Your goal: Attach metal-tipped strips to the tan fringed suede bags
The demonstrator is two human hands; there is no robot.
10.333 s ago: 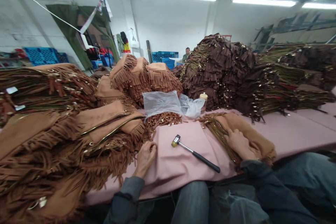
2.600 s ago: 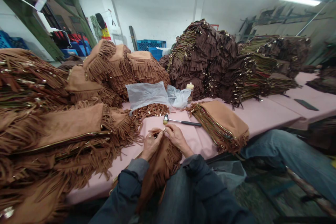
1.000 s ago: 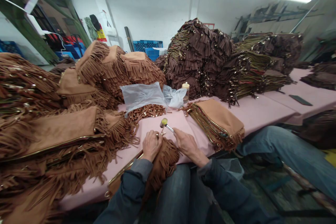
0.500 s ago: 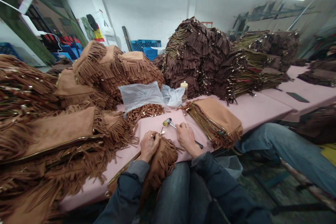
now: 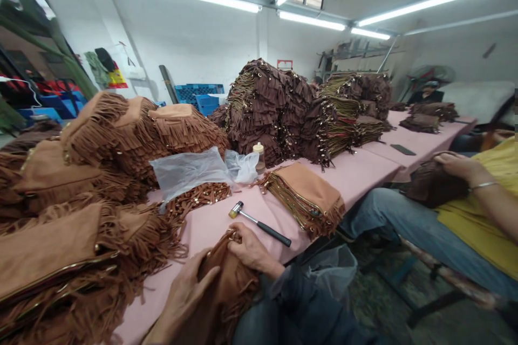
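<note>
A tan fringed suede bag (image 5: 226, 275) lies at the table's front edge and over my lap. My right hand (image 5: 251, 248) pinches its top corner, where small metal hardware shows between thumb and fingers. Along the bag's left side, my left hand (image 5: 182, 291) grips it, with the thumb across the top face; part of its fingers is hidden. Just beyond my right hand a small hammer (image 5: 267, 229) with a black handle and a yellowish face rests on the pink-covered table (image 5: 210, 223), touched by neither hand.
A tan bag stack (image 5: 311, 188) stands right of the hammer, more tan bags (image 5: 52, 237) on the left. Behind are tassels (image 5: 198, 197) under a plastic bag (image 5: 190, 167), a capped bottle (image 5: 259, 155) and dark brown bags (image 5: 267, 113). A person in yellow (image 5: 481, 215) sits at right.
My right hand has let go of the hammer, now lying on the table, and taken the bag's corner. My left hand has shifted down the bag's side. The view has turned right and upward.
</note>
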